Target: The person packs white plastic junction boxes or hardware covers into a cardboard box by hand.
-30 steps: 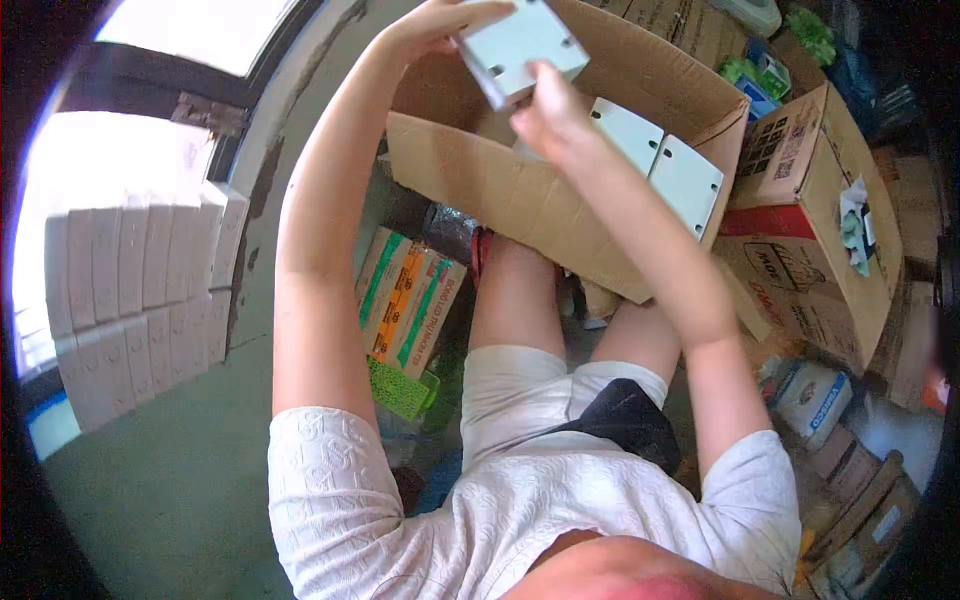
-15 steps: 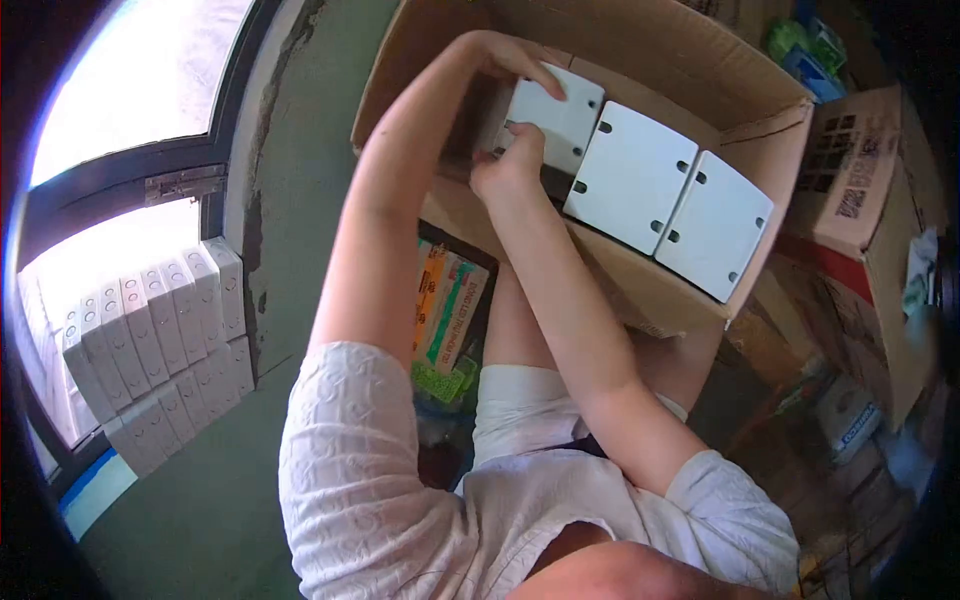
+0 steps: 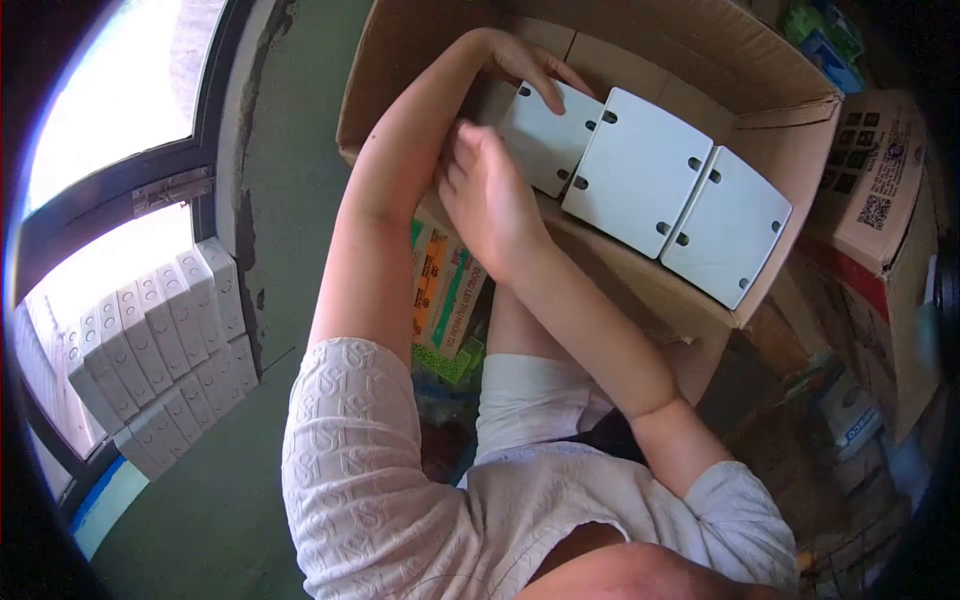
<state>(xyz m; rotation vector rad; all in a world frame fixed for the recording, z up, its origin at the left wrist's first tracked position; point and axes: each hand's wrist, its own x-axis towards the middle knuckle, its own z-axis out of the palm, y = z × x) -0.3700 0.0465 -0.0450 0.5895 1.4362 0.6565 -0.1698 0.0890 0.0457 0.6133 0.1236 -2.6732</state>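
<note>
Three white rectangular plates with dark slots near their corners stand in a row inside an open cardboard box. My left hand grips the far upper edge of the left plate, one digit over its face and other fingers behind it. Lower and to the left, my right hand is raised off the plates, its fingers stretched out and holding nothing. Beside the left plate sit the middle plate, slightly higher, and the right plate.
White boxes with round marks are stacked in two tiers by the window at left. Another cardboard carton stands on the right. Under my arms lies a printed orange and green package, with a bright green item below it.
My right hand has let go of the left plate and moved down and left, fingers straightening. The left plate sits lower against the middle one. My left hand stays at its upper edge.
</note>
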